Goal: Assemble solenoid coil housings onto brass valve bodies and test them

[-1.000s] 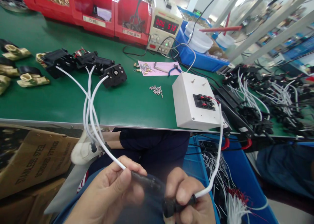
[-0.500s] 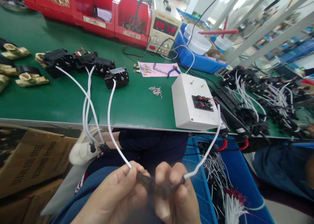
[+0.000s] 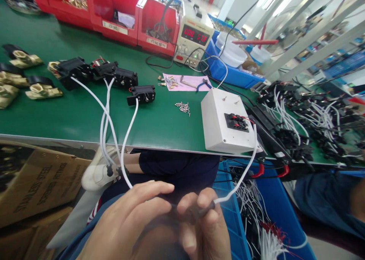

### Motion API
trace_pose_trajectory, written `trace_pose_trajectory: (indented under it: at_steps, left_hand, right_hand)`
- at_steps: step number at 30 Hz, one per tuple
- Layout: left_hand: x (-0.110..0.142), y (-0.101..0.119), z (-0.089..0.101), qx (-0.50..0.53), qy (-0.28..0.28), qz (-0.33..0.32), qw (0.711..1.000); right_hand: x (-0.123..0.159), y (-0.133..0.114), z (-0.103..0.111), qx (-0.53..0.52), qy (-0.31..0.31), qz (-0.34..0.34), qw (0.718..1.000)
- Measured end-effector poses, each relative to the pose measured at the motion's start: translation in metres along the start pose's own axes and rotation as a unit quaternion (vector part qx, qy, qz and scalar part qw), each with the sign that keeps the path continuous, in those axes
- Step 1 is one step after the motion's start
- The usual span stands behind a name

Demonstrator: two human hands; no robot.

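Observation:
My right hand (image 3: pixel 203 222) grips the black connector (image 3: pixel 208 208) at the end of a white cable (image 3: pixel 241 176). That cable runs up to the black terminal block (image 3: pixel 236 122) on a white box (image 3: pixel 218 127). Close beside it on the left, my left hand (image 3: pixel 134 214) has its fingers stretched out; its thumb is hidden and I see nothing held. Behind those fingers disappears another white cable (image 3: pixel 124 153), leading down from a small black module (image 3: pixel 142 95) on the bench. Its lower end is out of sight.
Other black modules (image 3: pixel 74 72) with hanging white cables and brass valve bodies (image 3: pixel 42 91) sit at left. Screws (image 3: pixel 183 108) lie mid-bench. Behind stand red bins (image 3: pixel 114 28) and a power supply (image 3: pixel 194 35). A blue crate (image 3: pixel 273 199) of cables is below right, near another person's sleeve (image 3: pixel 327 199).
My left hand has let go of the left cable's black connector and spread its fingers. The left cable has dropped leftward, and its module has turned slightly. My right hand keeps its grip.

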State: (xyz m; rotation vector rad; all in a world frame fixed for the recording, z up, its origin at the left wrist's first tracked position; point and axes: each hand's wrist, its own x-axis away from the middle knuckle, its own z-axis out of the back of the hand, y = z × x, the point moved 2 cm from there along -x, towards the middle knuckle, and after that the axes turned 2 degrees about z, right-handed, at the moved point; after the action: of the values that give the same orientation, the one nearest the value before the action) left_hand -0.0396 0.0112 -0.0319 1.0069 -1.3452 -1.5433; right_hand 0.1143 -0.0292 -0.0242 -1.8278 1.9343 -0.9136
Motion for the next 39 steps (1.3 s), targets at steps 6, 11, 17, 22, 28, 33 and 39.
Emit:
trace_pose_trajectory:
  at_steps: [6,11,17,22,28,33,39]
  left_hand:
    - [-0.016,0.006,-0.014,-0.056,-0.01,-0.08,0.995]
    - [-0.01,0.005,-0.008,-0.082,-0.009,-0.102,0.991]
    - [-0.01,0.002,-0.008,-0.065,-0.049,-0.108,0.991]
    - [-0.013,0.004,-0.007,-0.086,-0.038,-0.125,0.988]
    - [-0.016,0.013,-0.006,-0.183,-0.013,-0.21,0.96]
    - [-0.016,0.018,-0.004,-0.212,0.01,-0.197,0.957]
    - [-0.019,0.024,-0.005,-0.28,0.005,-0.251,0.926]
  right_hand:
    - [-0.006,-0.012,0.003,0.059,-0.02,0.021,0.998]
    - [-0.01,-0.02,0.006,0.114,-0.011,0.056,0.992]
    - [-0.012,-0.018,0.006,0.142,-0.037,0.083,0.986]
    - [-0.011,-0.019,0.009,0.175,-0.034,0.092,0.98]
    - [-0.007,-0.03,0.011,0.261,-0.027,0.13,0.956]
    - [-0.007,-0.036,0.012,0.315,-0.052,0.159,0.934]
    - [-0.009,-0.029,0.011,0.3,-0.036,0.163,0.939]
